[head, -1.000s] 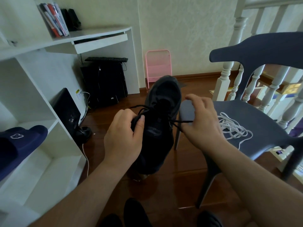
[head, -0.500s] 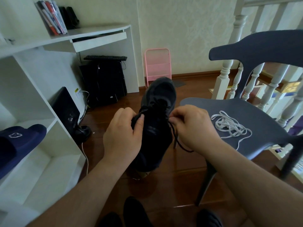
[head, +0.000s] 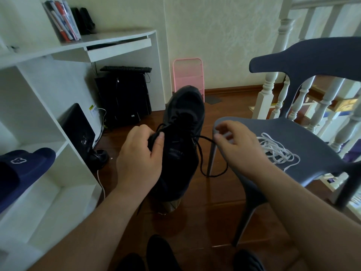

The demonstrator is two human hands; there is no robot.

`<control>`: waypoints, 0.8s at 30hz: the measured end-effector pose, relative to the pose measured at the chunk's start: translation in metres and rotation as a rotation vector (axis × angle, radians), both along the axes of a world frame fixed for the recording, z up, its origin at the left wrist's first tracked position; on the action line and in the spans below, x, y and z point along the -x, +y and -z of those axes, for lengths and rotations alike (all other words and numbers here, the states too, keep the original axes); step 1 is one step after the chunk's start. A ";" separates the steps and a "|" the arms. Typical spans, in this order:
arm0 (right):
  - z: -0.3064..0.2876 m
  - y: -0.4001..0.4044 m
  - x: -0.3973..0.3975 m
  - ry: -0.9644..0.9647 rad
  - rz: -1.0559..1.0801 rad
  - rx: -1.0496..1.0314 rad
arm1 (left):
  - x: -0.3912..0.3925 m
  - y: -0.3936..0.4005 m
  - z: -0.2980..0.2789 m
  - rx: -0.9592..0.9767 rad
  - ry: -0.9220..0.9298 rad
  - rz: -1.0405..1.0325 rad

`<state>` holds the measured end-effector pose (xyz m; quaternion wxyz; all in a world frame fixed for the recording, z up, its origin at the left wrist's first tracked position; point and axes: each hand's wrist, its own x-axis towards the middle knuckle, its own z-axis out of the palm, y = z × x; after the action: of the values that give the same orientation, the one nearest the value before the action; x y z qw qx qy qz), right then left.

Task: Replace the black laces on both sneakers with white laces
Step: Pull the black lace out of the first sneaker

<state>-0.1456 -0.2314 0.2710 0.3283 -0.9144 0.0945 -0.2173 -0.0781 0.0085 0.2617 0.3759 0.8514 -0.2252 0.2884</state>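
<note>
Head view: sneaker (head: 181,145) gripped centre-frame by left hand (head: 139,159) as anchor; black lace (head: 203,153) pinched in right hand (head: 236,145) fingers for unthreading; white laces (head: 275,149) kept ready on chair (head: 316,145).

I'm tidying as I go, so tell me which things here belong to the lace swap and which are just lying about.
For the job: black sneaker; black lace; white laces on the chair; left hand; right hand.

Lying about: blue slipper; books; pink stool; keyboard.
</note>
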 end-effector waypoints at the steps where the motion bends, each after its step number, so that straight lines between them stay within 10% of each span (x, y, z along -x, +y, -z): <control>1: -0.005 0.010 0.003 -0.043 -0.068 -0.041 | 0.001 -0.002 0.001 -0.003 0.002 0.005; 24: -0.003 0.042 0.011 0.030 -0.045 0.119 | 0.009 -0.011 0.007 0.050 0.025 0.052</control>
<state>-0.1570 -0.1894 0.2742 0.2768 -0.9373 0.0660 -0.2014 -0.0870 -0.0020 0.2551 0.4072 0.8392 -0.2353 0.2731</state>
